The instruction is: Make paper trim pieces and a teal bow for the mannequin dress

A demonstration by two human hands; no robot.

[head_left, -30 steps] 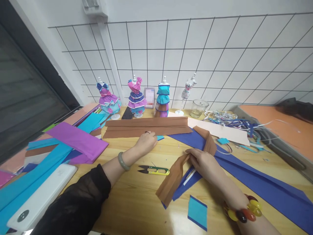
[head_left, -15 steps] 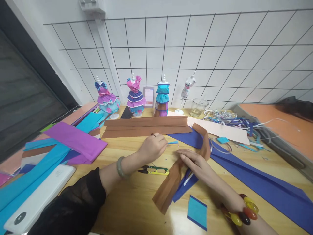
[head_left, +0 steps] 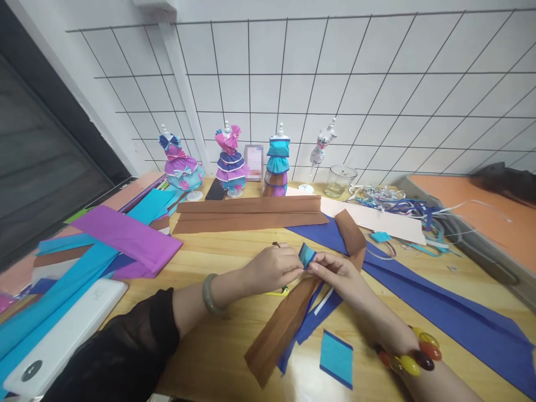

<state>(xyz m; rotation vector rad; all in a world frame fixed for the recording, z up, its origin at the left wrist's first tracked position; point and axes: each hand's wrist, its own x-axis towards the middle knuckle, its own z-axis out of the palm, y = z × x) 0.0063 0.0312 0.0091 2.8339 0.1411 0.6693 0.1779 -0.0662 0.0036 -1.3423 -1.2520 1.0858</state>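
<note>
Near the middle of the table, my left hand [head_left: 276,268] and my right hand [head_left: 335,273] pinch a small turquoise piece with dark blue edges [head_left: 306,255] between them. Below the hands a long brown strip [head_left: 280,329] slants toward the front, over dark blue material [head_left: 320,315] with a thin white strip [head_left: 324,301]. Yellow-handled snips [head_left: 278,292] are mostly hidden under my left hand. A turquoise square with dark blue edges [head_left: 336,358] lies flat at the front.
Folded brown material [head_left: 251,214] lies behind the hands. Dressed small mannequins [head_left: 278,167], a bare one [head_left: 323,148] and a glass [head_left: 340,181] stand at the wall. Purple material [head_left: 129,240] and a white device [head_left: 67,335] are left; blue material [head_left: 444,307] extends right.
My hands have come together, and the small turquoise piece is now held up between them. My left hand has moved right and down, covering most of the snips. The brown strip has shifted.
</note>
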